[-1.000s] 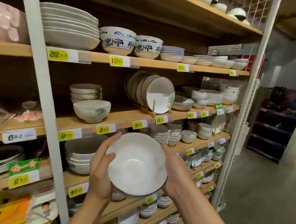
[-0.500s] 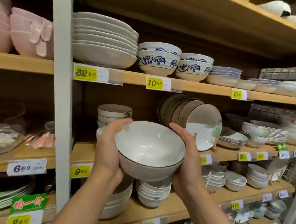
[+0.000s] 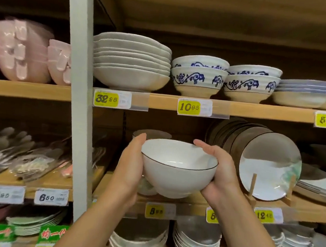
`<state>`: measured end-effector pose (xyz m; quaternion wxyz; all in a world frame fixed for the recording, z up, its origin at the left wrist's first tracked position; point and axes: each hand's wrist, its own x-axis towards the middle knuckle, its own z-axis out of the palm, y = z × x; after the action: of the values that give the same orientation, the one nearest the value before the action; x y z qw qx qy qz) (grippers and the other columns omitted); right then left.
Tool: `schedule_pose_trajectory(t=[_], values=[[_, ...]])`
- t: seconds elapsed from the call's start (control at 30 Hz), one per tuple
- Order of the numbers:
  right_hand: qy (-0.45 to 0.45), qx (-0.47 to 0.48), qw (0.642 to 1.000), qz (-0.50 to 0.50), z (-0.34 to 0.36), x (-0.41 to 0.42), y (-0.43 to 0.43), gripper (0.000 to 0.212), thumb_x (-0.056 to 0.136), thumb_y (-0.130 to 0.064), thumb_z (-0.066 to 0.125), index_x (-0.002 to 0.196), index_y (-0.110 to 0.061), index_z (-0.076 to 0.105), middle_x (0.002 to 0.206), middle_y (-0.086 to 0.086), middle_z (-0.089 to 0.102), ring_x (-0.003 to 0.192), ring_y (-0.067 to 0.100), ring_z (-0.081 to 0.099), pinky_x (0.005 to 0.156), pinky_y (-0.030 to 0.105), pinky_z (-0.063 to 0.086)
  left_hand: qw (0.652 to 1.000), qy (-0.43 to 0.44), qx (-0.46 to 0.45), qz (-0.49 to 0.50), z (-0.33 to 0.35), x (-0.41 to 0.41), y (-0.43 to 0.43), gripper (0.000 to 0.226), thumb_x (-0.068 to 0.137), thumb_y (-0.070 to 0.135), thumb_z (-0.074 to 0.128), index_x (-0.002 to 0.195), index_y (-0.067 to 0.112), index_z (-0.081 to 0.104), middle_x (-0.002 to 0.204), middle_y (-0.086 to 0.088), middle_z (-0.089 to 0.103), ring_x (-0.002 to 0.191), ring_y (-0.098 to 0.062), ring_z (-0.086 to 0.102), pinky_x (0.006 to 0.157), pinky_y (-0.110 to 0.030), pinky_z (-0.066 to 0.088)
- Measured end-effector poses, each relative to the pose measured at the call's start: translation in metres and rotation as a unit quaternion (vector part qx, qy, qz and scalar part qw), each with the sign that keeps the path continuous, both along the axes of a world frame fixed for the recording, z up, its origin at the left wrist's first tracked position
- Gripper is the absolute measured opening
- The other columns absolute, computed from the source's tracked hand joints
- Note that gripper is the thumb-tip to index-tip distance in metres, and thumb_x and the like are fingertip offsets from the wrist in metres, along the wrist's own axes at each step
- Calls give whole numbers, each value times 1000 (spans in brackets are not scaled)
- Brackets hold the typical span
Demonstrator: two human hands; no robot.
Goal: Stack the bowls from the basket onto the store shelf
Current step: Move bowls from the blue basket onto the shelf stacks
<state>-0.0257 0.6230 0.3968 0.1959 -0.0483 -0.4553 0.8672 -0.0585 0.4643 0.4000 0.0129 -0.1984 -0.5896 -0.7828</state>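
Store shelf [image 3: 31, 90], yellow tag [image 3: 106, 98] "32"

A stack of big white plates [image 3: 131, 59] sits next to blue-flower bowls [image 3: 199, 77], pink dishes [image 3: 22, 52] sit on the far left, and round plates [image 3: 268, 166] stand up in a wooden rack [image 3: 253, 185] below yellow price tags [image 3: 189, 107].

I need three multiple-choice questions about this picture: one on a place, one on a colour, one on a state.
1. The blue-patterned bowls stand: A above the white bowl; B on the floor; C in a basket.
2. The white bowl's rim line is: A pink; B dark; C yellow.
3. The white bowl is: A set down; B upside down; C held by the left hand and right hand.
Answers: A, they sit on the upper shelf; B, a thin dark line rings it; C, both hands cup its sides.
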Motion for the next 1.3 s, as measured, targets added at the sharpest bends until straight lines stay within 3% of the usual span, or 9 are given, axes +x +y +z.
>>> schedule_pose_trajectory(t=[0.37,0.5,0.63,0.83,0.93,1.0,1.1,1.23,1.3], values=[[-14,-6,998,60,9,-20,15,33,86,-6,49,112,-11,69,116,16,65,107,40,60,90,54,52,992,-92,77,-44,2,-24,9,35,86,23,45,69,13,75,77,-8,73,65,-21,71,50,-29,53],[-57,12,989,137,16,-25,24,41,80,-7,49,117,-7,67,118,19,66,104,40,63,76,44,58,976,-138,93,-139,3,-30,6,33,78,22,46,70,10,76,79,-10,72,69,-26,70,60,-34,55],[-103,35,971,211,26,-27,24,46,76,-12,54,120,-4,64,110,18,68,86,35,65,69,38,55,962,-172,139,-160,5,-26,9,39,61,20,48,92,4,64,95,-16,67,83,-36,62,67,-39,53],[23,7,1000,6,5,-13,12,30,89,-34,54,111,-20,69,111,3,73,99,18,67,71,32,52,970,-160,181,-36,5,-10,20,32,68,19,44,92,8,62,70,-12,71,53,-28,67,49,-33,52],[41,118,991,-39,-17,4,-11,48,80,-47,62,126,-38,54,115,-14,62,107,9,59,75,28,49,970,-148,190,30,-1,-6,27,31,76,19,45,100,12,63,92,-18,69,75,-36,66,59,-39,56],[37,138,988,-61,-26,3,-20,56,84,-34,63,135,-43,40,117,-15,54,107,12,58,74,27,51,970,-139,191,49,-4,-3,30,34,77,19,46,105,13,64,102,-21,68,88,-40,65,69,-46,55],[26,89,994,-66,-25,0,-17,51,88,-13,50,133,-37,46,117,-5,56,105,20,59,74,32,52,980,-107,162,53,-12,1,31,28,82,20,47,102,22,66,107,-15,68,97,-36,64,71,-43,53],[6,-9,1000,-4,-10,-7,13,51,77,-5,43,123,-21,61,116,9,62,103,32,60,70,38,55,991,-56,118,-23,-15,1,18,21,90,33,50,103,28,66,82,8,74,70,-8,71,49,-27,54],[-32,-23,996,85,1,-12,25,60,65,-7,44,123,-10,62,118,16,63,102,37,61,69,38,55,989,-85,92,-73,-10,-3,11,27,89,36,53,106,21,68,93,3,75,82,-13,72,64,-36,59]])
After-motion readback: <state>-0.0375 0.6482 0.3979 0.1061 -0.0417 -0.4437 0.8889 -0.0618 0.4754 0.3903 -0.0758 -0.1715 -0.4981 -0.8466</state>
